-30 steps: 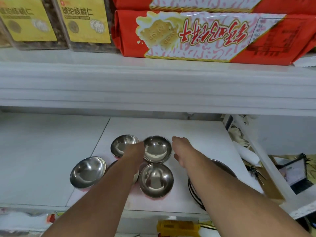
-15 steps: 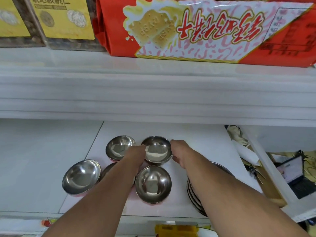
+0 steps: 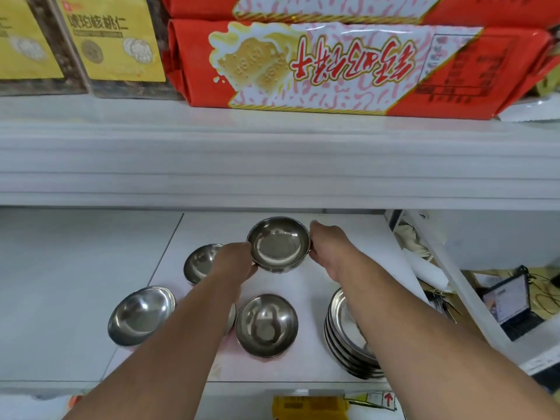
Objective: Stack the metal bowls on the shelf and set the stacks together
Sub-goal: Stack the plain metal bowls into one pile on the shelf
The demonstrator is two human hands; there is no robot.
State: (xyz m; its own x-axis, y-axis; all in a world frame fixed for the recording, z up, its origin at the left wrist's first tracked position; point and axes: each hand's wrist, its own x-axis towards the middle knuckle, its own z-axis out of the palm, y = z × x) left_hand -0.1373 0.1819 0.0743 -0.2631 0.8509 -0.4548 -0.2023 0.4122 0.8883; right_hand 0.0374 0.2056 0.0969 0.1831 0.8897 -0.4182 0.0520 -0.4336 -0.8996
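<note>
a small metal bowl (image 3: pixel 278 243) is gripped between both hands, raised clear of the white shelf (image 3: pixel 348 237) and tilted a little toward the camera, its mouth up. the left hand (image 3: pixel 235 262) is closed on the bowl's left rim and the right hand (image 3: pixel 327 245) is closed on its right rim, the fingers of both being wrapped under the bowl and mostly hidden.

four other bowls are seen on the shelf below. a back bowl (image 3: pixel 201 263) is set just left of the left hand and is partly covered by it. a left bowl (image 3: pixel 141 313) is tipped on its side edge near the shelf's front, well left of the left forearm. a front bowl (image 3: pixel 266 325) is stood upright between the two forearms. the rim of one more bowl, the hidden bowl (image 3: pixel 231 316), is glimpsed just beside the front bowl, under the left forearm; little of it can be made out.

a stack of plates (image 3: pixel 342 328) is placed at the shelf's right front, partly covered by the right forearm.

on the upper shelf (image 3: pixel 272 165) a red biscuit pack (image 3: pixel 333 65) is laid upside down, with yellow-labelled boxes (image 3: pixel 112 40) to its left. a laptop (image 3: pixel 509 301) is seen low at the right, beyond the shelf.
</note>
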